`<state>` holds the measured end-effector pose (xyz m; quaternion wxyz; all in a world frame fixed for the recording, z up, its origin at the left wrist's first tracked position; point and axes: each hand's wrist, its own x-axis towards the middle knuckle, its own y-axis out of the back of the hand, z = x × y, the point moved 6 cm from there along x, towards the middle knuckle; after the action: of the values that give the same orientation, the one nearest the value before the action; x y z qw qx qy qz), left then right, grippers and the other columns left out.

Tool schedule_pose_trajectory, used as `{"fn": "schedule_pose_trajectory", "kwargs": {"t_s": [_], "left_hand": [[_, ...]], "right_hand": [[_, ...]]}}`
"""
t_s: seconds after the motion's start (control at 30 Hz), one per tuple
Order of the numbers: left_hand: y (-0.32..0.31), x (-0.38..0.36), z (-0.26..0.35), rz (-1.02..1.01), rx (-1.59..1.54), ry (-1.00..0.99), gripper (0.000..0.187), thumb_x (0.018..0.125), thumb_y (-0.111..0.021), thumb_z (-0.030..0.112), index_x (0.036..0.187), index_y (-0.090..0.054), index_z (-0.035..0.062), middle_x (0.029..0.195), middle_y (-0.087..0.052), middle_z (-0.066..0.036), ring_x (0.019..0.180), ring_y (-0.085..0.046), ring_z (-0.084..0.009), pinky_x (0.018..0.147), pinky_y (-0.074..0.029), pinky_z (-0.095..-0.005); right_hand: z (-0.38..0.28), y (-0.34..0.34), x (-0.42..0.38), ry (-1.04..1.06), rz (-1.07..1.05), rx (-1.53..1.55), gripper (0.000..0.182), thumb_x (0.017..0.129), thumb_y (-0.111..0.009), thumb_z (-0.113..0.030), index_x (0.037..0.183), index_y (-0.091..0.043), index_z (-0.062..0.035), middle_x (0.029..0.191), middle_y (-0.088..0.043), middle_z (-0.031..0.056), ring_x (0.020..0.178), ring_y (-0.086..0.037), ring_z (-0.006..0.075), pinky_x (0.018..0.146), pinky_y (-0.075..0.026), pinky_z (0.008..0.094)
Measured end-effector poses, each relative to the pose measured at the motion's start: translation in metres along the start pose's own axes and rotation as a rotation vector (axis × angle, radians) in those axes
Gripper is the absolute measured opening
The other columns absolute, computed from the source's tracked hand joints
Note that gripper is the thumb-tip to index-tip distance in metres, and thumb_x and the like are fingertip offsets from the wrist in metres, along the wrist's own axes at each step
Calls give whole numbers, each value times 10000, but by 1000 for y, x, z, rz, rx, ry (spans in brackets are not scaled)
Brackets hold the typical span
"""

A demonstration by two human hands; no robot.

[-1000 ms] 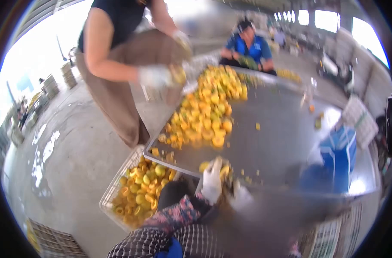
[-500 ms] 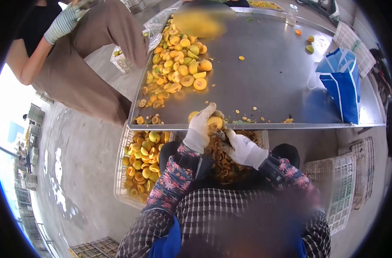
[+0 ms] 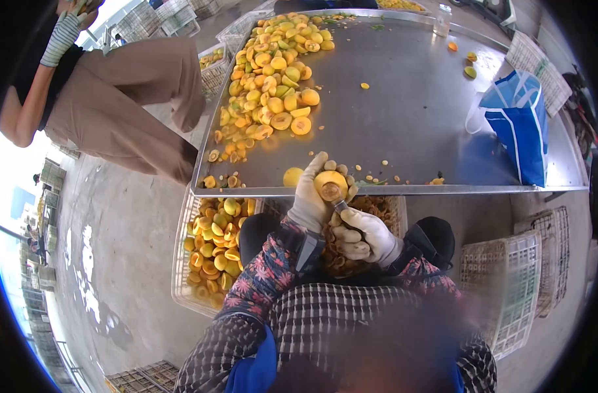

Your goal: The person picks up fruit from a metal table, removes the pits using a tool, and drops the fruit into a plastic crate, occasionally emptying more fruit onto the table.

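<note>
My left hand (image 3: 314,195), in a white glove, is closed around a halved yellow fruit (image 3: 331,186) at the metal table's near edge, its cut face and pit toward me. My right hand (image 3: 369,237), also gloved, grips a small tool (image 3: 340,206) whose tip touches the fruit near the pit. Another yellow piece (image 3: 292,177) lies on the table beside my left hand. Below my hands, a crate of fruit scraps (image 3: 382,208) is partly hidden by my hands and arms.
A pile of halved fruit (image 3: 272,78) covers the left of the table (image 3: 390,124). A blue bag (image 3: 518,131) and glass jar (image 3: 443,21) stand on the right. A fruit crate (image 3: 213,252) is below left, empty-looking crates (image 3: 502,288) below right. Another person's legs (image 3: 128,105) are at left.
My left hand has turned the fruit's cut face more toward me. My right hand has rolled over, showing its curled fingers. The other person has shifted left, and the blurred object above the pile is gone.
</note>
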<state>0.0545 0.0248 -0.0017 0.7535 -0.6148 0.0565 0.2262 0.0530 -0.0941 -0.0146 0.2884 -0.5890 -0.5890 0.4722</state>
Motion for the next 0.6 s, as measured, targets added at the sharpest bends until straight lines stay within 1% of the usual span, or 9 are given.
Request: {"fn": "schedule_pose_trajectory", "kwargs": {"t_s": [0.07, 0.2, 0.3, 0.33, 0.43, 0.47, 0.5, 0.57, 0.6], "left_hand": [[-5, -3, -4, 6, -13, 0, 291, 962, -587, 358, 809, -582, 112, 832, -636, -97, 717, -639, -280, 645, -581, -417], [4, -6, -1, 137, 308, -167, 284, 933, -632, 385, 836, -591, 122, 842, -644, -67, 747, -639, -281, 682, -571, -430], [20, 3, 10, 103, 111, -142, 285, 937, -632, 375, 844, -599, 107, 830, -647, -79, 753, -644, -284, 697, -571, -436], [26, -3, 17, 260, 52, -180, 300, 950, -616, 368, 837, -607, 91, 813, -655, -90, 742, -651, -289, 698, -568, -444], [32, -27, 62, 198, 233, -441, 300, 965, -596, 353, 870, -623, 69, 802, -661, -93, 730, -653, -270, 706, -568, -433], [42, -39, 94, 265, 462, -624, 316, 962, -600, 366, 888, -635, 61, 812, -666, -93, 736, -656, -261, 713, -567, -423], [53, -57, 128, 336, 693, -799, 333, 958, -603, 380, 905, -648, 53, 822, -672, -93, 743, -658, -253, 719, -567, -414], [60, -91, 180, 515, 1068, -909, 401, 949, -607, 396, 973, -697, 6, 902, -707, -87, 761, -671, -140, 683, -541, -287], [57, -102, 196, 668, 1433, -824, 396, 930, -627, 388, 1003, -703, 7, 954, -710, -100, 803, -680, -154, 718, -541, -298]], "right_hand": [[-1, 1, -4, -21, -55, 87, 272, 1031, -462, -349, 1048, -537, -88, 618, -369, -26, 409, -286, 80, 372, -251, 224], [4, 5, -14, -48, -79, 133, 275, 1035, -455, -340, 1045, -538, -78, 619, -374, -24, 407, -296, 81, 368, -263, 224], [5, -8, -29, -65, -139, 28, 225, 1042, -448, -300, 1053, -513, -84, 632, -394, -16, 425, -346, 83, 374, -280, 230], [3, -6, -34, -47, -15, -95, 214, 1028, -476, -301, 1049, -511, -91, 626, -400, -17, 429, -362, 94, 382, -294, 237], [-6, 18, -45, -66, 323, -702, 194, 1011, -494, -291, 1022, -499, -97, 647, -459, -5, 453, -425, 113, 415, -345, 251], [1, 35, -50, -193, 364, -860, 259, 1008, -481, -332, 1046, -486, -76, 667, -483, 7, 483, -461, 106, 448, -373, 254], [3, 49, -54, -285, 363, -1144, 300, 995, -503, -301, 1160, -486, -51, 708, -577, 103, 588, -596, 227, 542, -467, 344], [8, 59, -62, -14, 298, -1643, 383, 972, -522, -257, 1284, -450, -47, 827, -641, 224, 786, -653, 387, 697, -505, 447], [7, 56, -63, -23, 318, -1699, 399, 964, -526, -244, 1302, -440, -49, 861, -642, 243, 828, -642, 411, 730, -497, 465]]}}
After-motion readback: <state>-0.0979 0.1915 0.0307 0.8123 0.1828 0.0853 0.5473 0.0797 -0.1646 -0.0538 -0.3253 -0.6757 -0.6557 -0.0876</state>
